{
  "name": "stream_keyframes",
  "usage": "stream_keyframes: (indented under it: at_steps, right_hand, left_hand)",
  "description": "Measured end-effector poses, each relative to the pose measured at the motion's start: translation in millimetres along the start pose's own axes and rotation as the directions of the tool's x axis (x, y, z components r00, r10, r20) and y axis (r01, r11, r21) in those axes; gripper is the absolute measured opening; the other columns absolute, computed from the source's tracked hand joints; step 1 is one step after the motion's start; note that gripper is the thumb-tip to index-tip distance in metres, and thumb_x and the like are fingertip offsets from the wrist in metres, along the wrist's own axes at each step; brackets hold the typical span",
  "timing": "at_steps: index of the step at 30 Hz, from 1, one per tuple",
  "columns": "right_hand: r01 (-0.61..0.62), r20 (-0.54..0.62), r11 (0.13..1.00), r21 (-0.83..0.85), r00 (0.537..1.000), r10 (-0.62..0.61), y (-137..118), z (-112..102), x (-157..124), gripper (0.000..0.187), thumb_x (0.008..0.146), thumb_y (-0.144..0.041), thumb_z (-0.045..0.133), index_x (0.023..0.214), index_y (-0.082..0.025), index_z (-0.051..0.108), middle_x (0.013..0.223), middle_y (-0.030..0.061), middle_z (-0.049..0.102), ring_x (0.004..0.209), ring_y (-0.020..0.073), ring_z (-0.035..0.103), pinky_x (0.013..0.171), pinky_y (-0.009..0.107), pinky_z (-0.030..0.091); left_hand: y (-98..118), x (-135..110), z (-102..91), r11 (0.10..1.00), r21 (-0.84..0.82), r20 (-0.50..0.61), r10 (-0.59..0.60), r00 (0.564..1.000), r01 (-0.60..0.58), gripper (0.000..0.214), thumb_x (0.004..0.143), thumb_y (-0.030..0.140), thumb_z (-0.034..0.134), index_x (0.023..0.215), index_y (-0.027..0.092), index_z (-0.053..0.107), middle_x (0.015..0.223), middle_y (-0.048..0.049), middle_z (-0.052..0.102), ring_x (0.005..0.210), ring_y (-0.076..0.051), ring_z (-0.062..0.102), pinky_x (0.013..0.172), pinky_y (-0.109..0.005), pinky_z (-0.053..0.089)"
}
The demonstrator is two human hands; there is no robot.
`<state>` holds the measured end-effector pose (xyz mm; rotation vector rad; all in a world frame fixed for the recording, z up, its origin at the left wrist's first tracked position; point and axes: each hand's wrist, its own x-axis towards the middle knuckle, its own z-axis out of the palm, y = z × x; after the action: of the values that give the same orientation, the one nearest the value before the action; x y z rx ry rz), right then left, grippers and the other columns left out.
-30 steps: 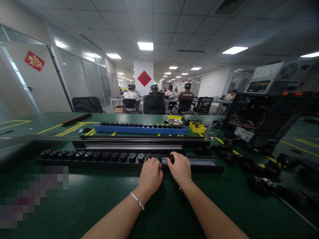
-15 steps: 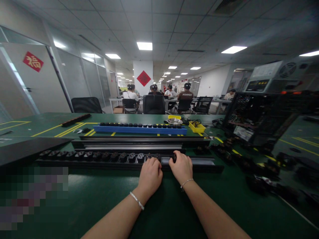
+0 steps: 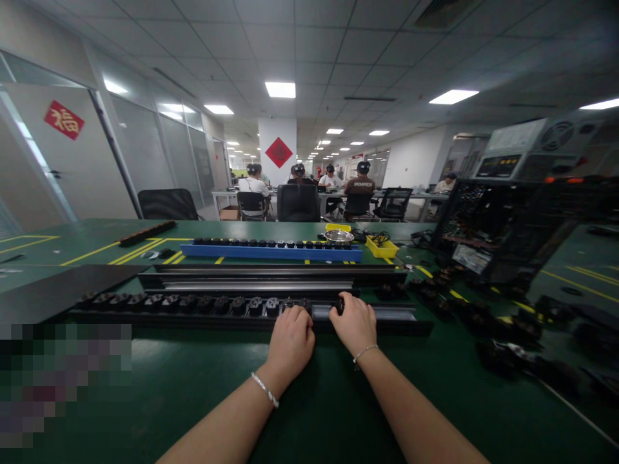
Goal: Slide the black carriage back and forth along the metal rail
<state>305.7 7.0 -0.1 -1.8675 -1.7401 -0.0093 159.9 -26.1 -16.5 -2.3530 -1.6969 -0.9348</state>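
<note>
A long black rail (image 3: 193,318) lies across the green table in front of me, with a row of black socket modules (image 3: 238,305) seated along its channel. My left hand (image 3: 291,335) is closed at the right end of that row, its curled fingers on a module (image 3: 305,303) in the channel. Its fingertips are partly hidden behind the hand. Just to the right, my right hand (image 3: 354,322) pinches a small black socket module (image 3: 341,303) over the channel. A pale stretch of channel (image 3: 320,311) shows between the hands, and more (image 3: 394,313) beyond the right one.
Behind the rail lie more black rails (image 3: 256,284) and a blue holder (image 3: 271,253) with a row of black modules. Loose black parts (image 3: 512,328) and an open computer case (image 3: 488,225) stand right. A yellow tray (image 3: 382,247) sits farther back; a dark panel (image 3: 82,287) lies left.
My right hand has shifted very slightly right with the module. My left hand stays in place. At the left, the dark panel has changed its tilt and looks flatter.
</note>
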Motion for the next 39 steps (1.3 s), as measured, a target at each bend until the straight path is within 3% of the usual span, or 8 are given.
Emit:
stream_keyframes:
  at_steps: [17, 28, 39]
  right_hand:
    - [-0.020, 0.032, 1.000, -0.019, 0.999, 0.021, 8, -4, 4, 0.038, 0.077, -0.027, 0.044, 0.112, -0.018, 0.055, 0.102, 0.0098, 0.064, 0.103, 0.0229, 0.053, 0.096, 0.041, 0.027]
    - [-0.033, -0.015, 0.999, -0.040, 0.999, 0.032, 16, -4, 4, 0.038, 0.075, -0.029, 0.046, 0.110, -0.018, 0.056, 0.104, 0.0093, 0.063, 0.105, 0.0241, 0.052, 0.095, 0.041, 0.028]
    - [-0.033, -0.018, 0.999, -0.032, 0.999, 0.032, 21, -5, 6, 0.038, 0.076, -0.026, 0.044, 0.110, -0.015, 0.055, 0.100, 0.0098, 0.064, 0.099, 0.0215, 0.055, 0.089, 0.034, 0.033]
  left_hand:
    - [-1, 0, -1.2, 1.000, -0.020, 0.028, -0.004, 1.000, 0.005, 0.013, 0.075, 0.009, 0.047, 0.078, 0.021, 0.051, 0.087, -0.0030, 0.055, 0.084, -0.019, 0.048, 0.077, -0.034, 0.039]
    - [-1, 0, 0.1, 1.000, 0.003, -0.002, 0.013, 1.000, -0.013, 0.013, 0.074, 0.008, 0.048, 0.076, 0.021, 0.050, 0.086, -0.0021, 0.054, 0.083, -0.018, 0.049, 0.077, -0.032, 0.039]
    - [-2, 0, 0.6, 1.000, 0.001, -0.016, 0.031, 0.999, -0.031, 0.013, 0.073, 0.008, 0.048, 0.075, 0.021, 0.049, 0.085, -0.0016, 0.054, 0.081, -0.018, 0.049, 0.079, -0.032, 0.039]
